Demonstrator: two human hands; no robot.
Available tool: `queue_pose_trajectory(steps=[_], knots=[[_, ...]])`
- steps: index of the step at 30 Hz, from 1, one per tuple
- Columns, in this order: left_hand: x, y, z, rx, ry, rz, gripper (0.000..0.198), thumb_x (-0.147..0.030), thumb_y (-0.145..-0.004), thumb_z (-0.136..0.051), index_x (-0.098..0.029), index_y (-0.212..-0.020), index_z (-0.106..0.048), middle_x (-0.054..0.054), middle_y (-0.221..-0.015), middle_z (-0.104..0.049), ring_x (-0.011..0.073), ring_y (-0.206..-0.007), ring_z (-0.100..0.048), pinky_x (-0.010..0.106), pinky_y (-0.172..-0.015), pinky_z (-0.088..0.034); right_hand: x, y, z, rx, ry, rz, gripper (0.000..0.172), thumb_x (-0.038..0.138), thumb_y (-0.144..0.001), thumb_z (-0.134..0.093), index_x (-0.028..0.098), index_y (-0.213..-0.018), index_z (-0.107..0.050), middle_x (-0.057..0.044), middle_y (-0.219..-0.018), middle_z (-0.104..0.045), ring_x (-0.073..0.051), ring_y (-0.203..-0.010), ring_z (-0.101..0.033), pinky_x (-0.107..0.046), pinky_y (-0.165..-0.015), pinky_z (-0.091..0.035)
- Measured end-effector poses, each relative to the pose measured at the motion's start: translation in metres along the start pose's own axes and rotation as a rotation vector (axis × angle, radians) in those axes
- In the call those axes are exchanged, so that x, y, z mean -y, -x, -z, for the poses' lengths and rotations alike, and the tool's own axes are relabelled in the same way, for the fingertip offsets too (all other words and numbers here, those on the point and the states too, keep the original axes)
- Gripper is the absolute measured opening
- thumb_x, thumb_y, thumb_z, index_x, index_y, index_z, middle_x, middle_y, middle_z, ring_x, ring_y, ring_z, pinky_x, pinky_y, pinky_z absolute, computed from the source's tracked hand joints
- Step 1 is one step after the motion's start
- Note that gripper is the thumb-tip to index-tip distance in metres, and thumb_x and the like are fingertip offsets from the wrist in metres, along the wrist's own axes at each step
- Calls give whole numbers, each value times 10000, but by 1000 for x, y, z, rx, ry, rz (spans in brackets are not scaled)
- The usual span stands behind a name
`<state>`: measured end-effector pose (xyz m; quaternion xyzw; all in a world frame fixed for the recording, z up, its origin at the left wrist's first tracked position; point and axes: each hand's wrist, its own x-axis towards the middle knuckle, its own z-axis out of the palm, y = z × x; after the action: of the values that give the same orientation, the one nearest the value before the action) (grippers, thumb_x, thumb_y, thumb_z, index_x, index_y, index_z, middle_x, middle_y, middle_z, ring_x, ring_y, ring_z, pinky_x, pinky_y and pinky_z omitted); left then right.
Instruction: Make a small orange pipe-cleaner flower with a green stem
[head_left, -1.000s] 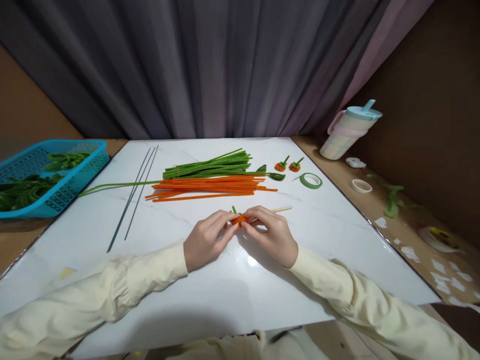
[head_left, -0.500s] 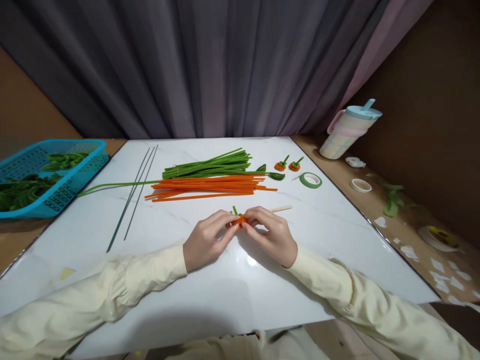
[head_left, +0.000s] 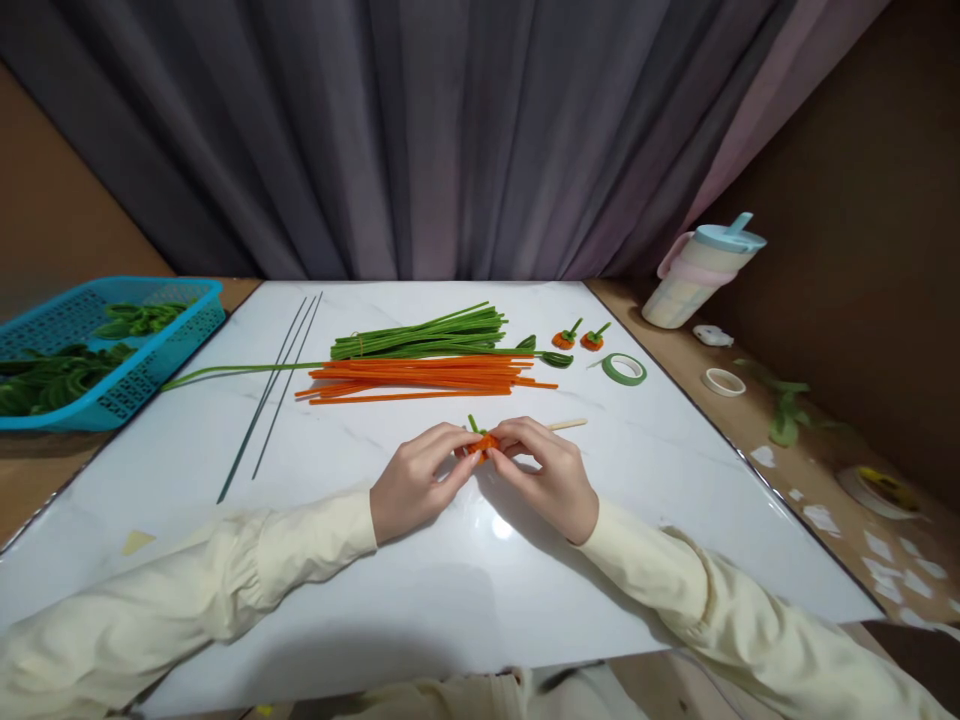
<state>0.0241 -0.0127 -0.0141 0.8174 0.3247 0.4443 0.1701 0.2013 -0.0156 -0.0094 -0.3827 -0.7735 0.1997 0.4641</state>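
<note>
Between the fingertips of both hands is a small orange pipe-cleaner pumpkin (head_left: 484, 447) with a green stem sticking up. My left hand (head_left: 427, 480) pinches its left side, and my right hand (head_left: 546, 475) pinches the right side. Fingers cover much of it. Just beyond my hands lies a bundle of orange pipe cleaners (head_left: 420, 375), with a bundle of green pipe cleaners (head_left: 420, 333) behind it. A pale wooden stick (head_left: 568, 425) lies beside my right hand. Two finished-looking orange pumpkins with green stems, one of them this pumpkin (head_left: 592, 340), sit at the back right.
A blue basket (head_left: 112, 405) with green leaf shapes stands at left. Thin dark green wires (head_left: 259, 420) lie near it. Green tape (head_left: 624, 369) rests at right. Off the white tabletop (head_left: 450, 600) are a tumbler (head_left: 694, 275), a white ring (head_left: 724, 382) and paper scraps (head_left: 821, 518).
The view has shifted slightly, so everything sits a little lower and to the right. Both hands keep their pinch on the orange pumpkin, with barely any finger movement visible.
</note>
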Motion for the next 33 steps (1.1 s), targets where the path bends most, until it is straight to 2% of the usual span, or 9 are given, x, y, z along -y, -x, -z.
queue_pose_trajectory(steps=[16, 22, 26, 33], knots=[[0, -1, 1, -2, -1, -17, 199, -140, -848, -530, -161, -1036, -591, 85, -906, -653, 139, -764, -600, 266, -682, -517, 1, 1, 0, -7, 96, 120, 128, 121, -857, -473, 182, -944, -544, -68, -852, -594, -130, -680, -585, -278, -649, -531], [3, 1, 0, -16, -41, -67, 119, -119, -842, -525, -159, -915, -609, 87, -896, -645, 155, -832, -610, 270, -725, -519, 2, 0, 1, 12, 50, 81, 116, 105, -847, -485, 179, -907, -552, -62, -846, -589, -118, -659, -571, -265, -632, -518], [3, 2, 0, -10, -53, -76, 98, -109, -832, -530, -154, -887, -598, 87, -882, -639, 153, -818, -608, 258, -701, -514, 2, 0, 1, 18, 33, 80, 110, 107, -845, -490, 171, -904, -557, -62, -847, -587, -116, -659, -566, -260, -626, -512], [-1, 0, 2, 58, -101, -88, 89, -123, -840, -493, -153, -841, -577, 84, -844, -624, 157, -788, -594, 267, -678, -499, 2, 1, 2, 46, 53, 108, 118, 121, -856, -461, 182, -903, -551, -62, -826, -591, -126, -665, -566, -267, -627, -516]])
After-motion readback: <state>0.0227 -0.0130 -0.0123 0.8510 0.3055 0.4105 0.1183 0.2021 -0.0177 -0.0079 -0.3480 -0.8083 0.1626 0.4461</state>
